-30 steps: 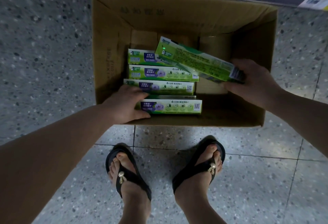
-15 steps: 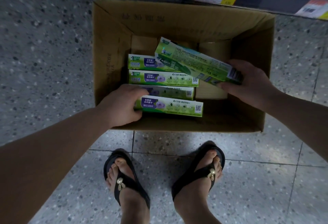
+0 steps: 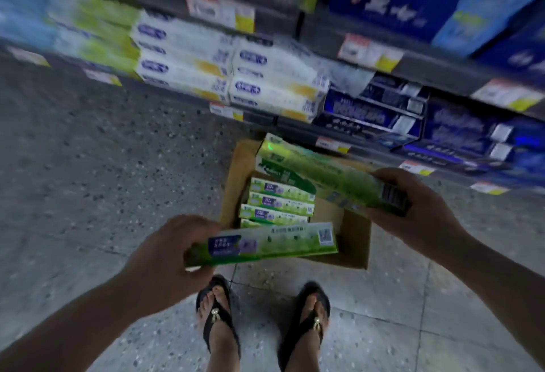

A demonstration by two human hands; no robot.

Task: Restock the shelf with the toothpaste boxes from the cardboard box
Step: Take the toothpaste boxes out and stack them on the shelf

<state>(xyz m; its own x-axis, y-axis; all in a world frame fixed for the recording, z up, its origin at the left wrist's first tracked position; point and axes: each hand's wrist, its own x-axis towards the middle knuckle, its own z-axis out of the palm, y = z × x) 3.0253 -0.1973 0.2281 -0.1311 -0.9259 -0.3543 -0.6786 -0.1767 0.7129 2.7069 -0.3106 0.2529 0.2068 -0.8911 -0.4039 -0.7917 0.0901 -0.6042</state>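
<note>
Carrying toothpaste up from the cardboard box (image 3: pixel 355 249) w/ my left hand (image 3: pixel 168 256) wrapped round one green box (image 3: pixel 265 242) & my right hand (image 3: pixel 413 209) clamping a stack (image 3: pixel 318 180), I reckon next needs a shelf (image 3: pixel 295 123) gap, rest waiting in carton.

Person: both forearms bare, no sleeves visible. Left hand (image 3: pixel 165 256) and right hand (image 3: pixel 418 212) ungloved. Black flip-flops (image 3: pixel 219 324) on both feet, small gold ornament on each strap.
</note>
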